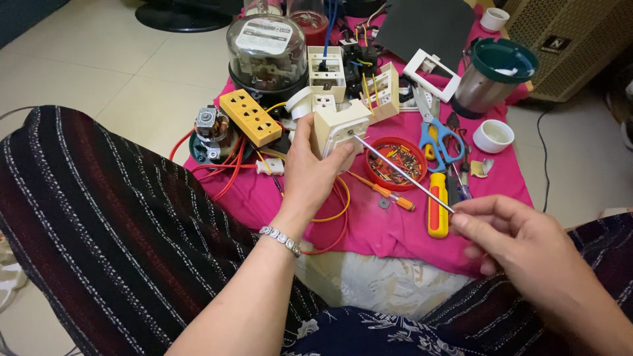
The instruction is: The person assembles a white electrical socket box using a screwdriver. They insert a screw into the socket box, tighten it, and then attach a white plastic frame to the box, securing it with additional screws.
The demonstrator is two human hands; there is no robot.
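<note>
While the left hand (308,173) grips a cream switch box (339,130) with thumb and fingers wrapped around its lower edge, the right hand (521,247) pinches the near end of a long thin screwdriver shaft (403,175) between closed fingertips; its handle, if it has one, is hidden inside the fist. The shaft runs up and away from the right hand, and its tip meets the face of the box just beyond the left thumb.

From where I stand, the work seems to be driving or loosening a small screw on that face. To do it well, I would say the box wants to be held dead steady and tilted toward the eyes, and the shaft kept square to the screw, since such a long slim blade could skid off onto the thumb.

Just beneath the shaft sits a red lid of small screws (396,162). Between the two hands, on the pink cloth (369,224), lie a yellow-handled screwdriver (437,206) and blue scissors (436,137). Left of the left hand is a yellow socket strip (249,117).
</note>
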